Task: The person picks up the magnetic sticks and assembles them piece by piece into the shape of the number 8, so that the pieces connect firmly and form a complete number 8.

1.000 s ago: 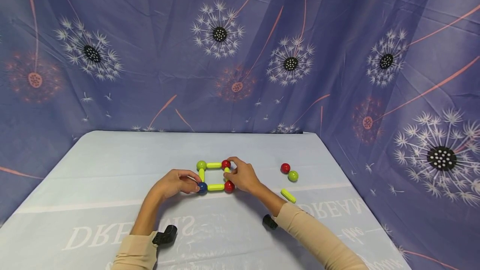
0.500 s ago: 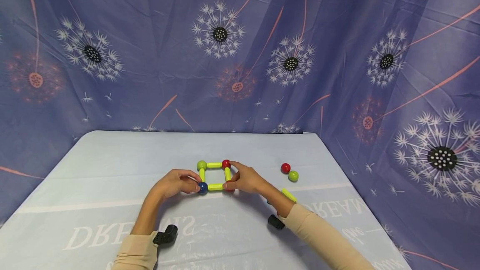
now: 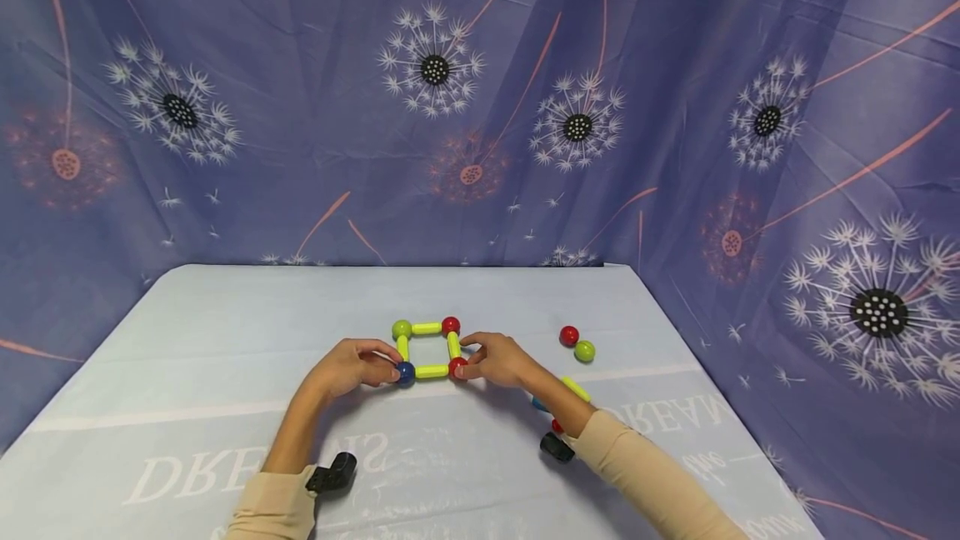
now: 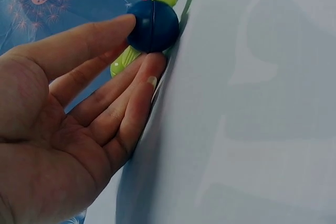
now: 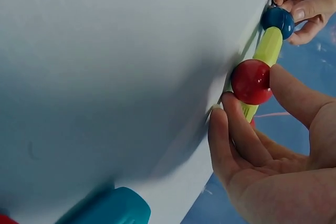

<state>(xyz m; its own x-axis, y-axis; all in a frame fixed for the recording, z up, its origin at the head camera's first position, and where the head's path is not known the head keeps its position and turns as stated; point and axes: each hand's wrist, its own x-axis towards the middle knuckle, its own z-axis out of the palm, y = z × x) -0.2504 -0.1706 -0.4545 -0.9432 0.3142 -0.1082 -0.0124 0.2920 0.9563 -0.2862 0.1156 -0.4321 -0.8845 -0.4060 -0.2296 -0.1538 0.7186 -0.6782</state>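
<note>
A square of yellow-green rods and balls lies on the table, with a blue ball [image 3: 406, 373] at its near left corner and a red ball [image 3: 457, 367] at the near right. The far corners are a green ball [image 3: 402, 329] and a second red ball [image 3: 451, 325]. My left hand [image 3: 351, 367] pinches the blue ball between thumb and fingers, as the left wrist view confirms. With its thumb on one side and fingertips at the other, my right hand [image 3: 498, 359] holds the near red ball [image 5: 252, 82], beside the right-hand rod [image 3: 453, 346].
To the right lie a loose red ball [image 3: 569, 336] and a green ball [image 3: 585, 351], side by side. A yellow-green rod [image 3: 576, 388] and a blue piece [image 3: 539, 402] are partly hidden by the right forearm. A patterned curtain [image 3: 330, 107] hangs behind the table.
My right hand has come off the far red ball and drawn nearer, its thumb now on the near red ball. The left hand has stayed on the blue ball.
</note>
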